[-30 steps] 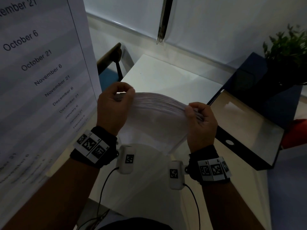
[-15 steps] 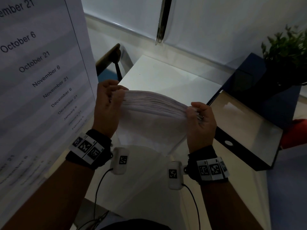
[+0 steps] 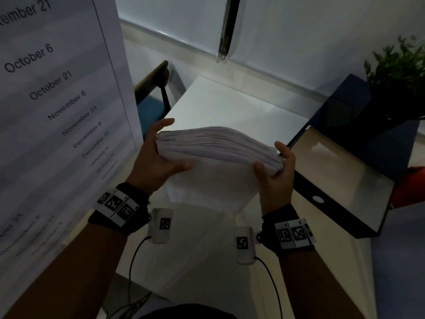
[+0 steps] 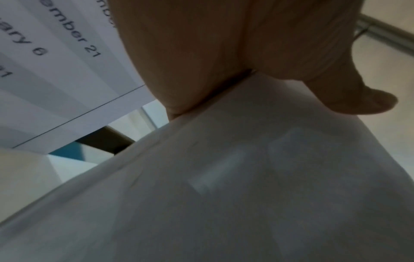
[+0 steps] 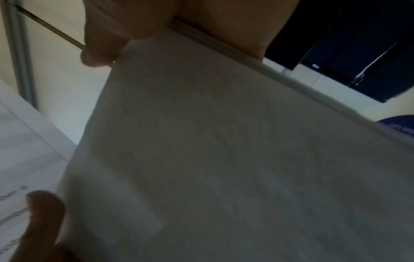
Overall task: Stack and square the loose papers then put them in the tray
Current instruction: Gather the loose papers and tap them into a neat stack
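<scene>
White thick stack of loose papers clasped edge-up between left hand and right hand, above white table, black open tray just right.

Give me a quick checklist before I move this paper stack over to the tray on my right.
1. Left hand holds the stack's left end: ok.
2. Right hand holds the right end: ok.
3. Paper stack squared: not ok, its edges fan and it bows upward.
4. Tray open and bare inside: ok.
5. Path to the tray free: ok.
6. Plant clear of the tray: cannot tell.
</scene>
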